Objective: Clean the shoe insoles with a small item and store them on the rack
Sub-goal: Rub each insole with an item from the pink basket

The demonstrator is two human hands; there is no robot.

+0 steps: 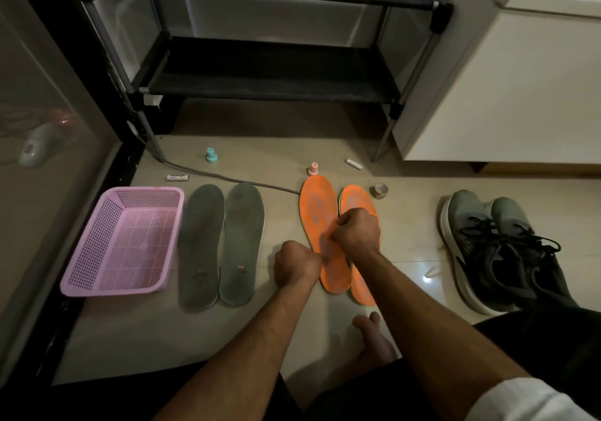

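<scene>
Both orange insoles (320,225) and both grey insoles (224,245) are still laid on the floor, nothing is stored on the rack (270,76), and the left orange one is worked by the curled left hand (297,266) and right hand (356,230), whose contents cannot be made out.

Glossy pale floor tiles (422,258) catch a bright glint at lower right. At left, a pink basket (97,258) of perforated plastic. Two grey insoles (201,245) look matt and slightly fuzzy; two orange insoles (317,206) look smooth, foam-like, with worn grey patches. The rack (270,73) at top has dull metal tubes and dark cloth shelves.
</scene>
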